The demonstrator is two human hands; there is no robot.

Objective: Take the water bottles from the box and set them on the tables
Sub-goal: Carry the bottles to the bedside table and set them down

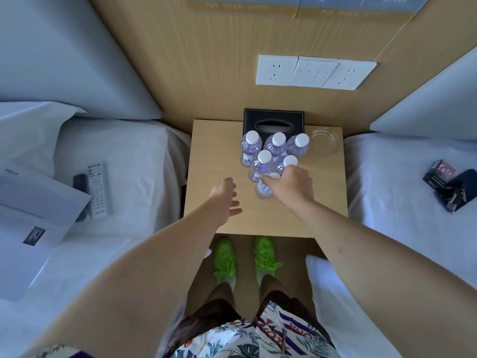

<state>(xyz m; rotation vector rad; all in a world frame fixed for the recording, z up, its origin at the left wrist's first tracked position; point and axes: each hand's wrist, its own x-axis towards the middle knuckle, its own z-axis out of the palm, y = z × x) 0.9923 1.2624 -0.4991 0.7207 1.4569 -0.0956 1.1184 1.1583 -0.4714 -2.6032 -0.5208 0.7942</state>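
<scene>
Head view showed you standing at the desk (pixel 219 151) between two beds, with the tissue box (pixel 273 122) at its far edge against the wall as the marker for everything else. Just in front of the tissue box stood five upright water bottles (pixel 263 164) with white caps, three in a row nearest it and two more a step closer to you, all packed close together. Your right hand (pixel 291 184) had its grip curled round a sixth bottle (pixel 263 189), the one farthest from the tissue box, with the cap hidden partly under your fingers; that bottle sat touching or just beside the front pair, which crowded it from behind. Your left hand (pixel 225 200) hovered over bare desk, well to the left of the tissue box and nearer you, its grip wide with relaxed fingers and holding nothing. A clear glass dish (pixel 325 140) lay just right of the tissue box. On the left bed lay two remote controls (pixel 96 189) and papers (pixel 33 200); on the right bed lay a small carton (pixel 438 171) and a dark case with keys (pixel 459 192).
</scene>
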